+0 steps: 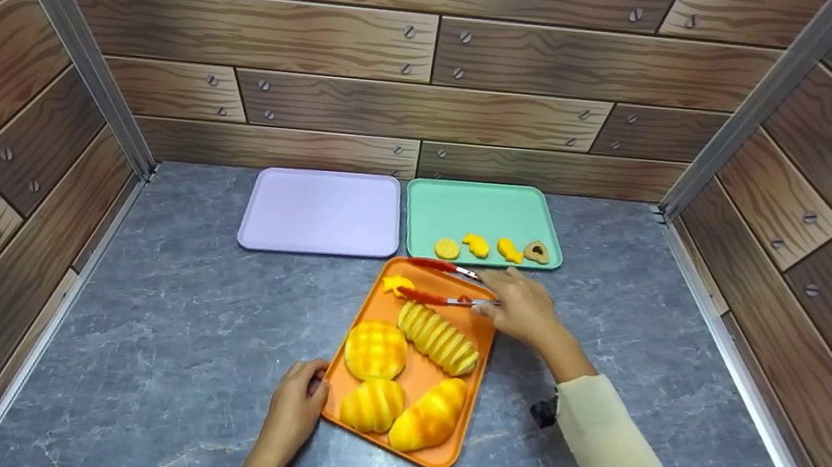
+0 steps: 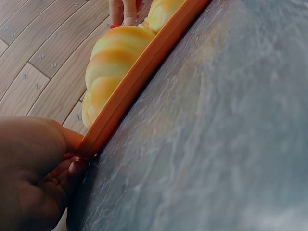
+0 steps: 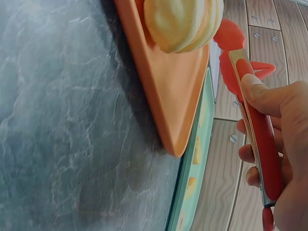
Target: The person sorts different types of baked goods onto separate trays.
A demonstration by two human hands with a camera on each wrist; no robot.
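My right hand [image 1: 522,307] grips a pair of red-tipped tongs [image 3: 262,144], whose arms are spread apart over the far end of an orange tray [image 1: 368,440]. One red tip reaches a small yellow fish-shaped piece [image 1: 396,284] in the tray's far left corner; whether it touches is unclear. Thumb and fingers of my left hand [image 1: 296,400] pinch the tray's left rim, as the left wrist view confirms. Lying in the tray are a ridged long bread [image 1: 438,338], a round checkered bun [image 1: 375,350], a striped roll [image 1: 373,405] and an oval bread [image 1: 430,415].
Behind the orange tray lies a green tray [image 1: 475,208] with a round biscuit [image 1: 447,249], two yellow shaped pieces [image 1: 476,245] and a brown heart-like biscuit [image 1: 536,252] along its near edge. A lilac tray [image 1: 324,210] sits left of it. Wood-patterned walls [image 1: 427,106] enclose the grey tabletop.
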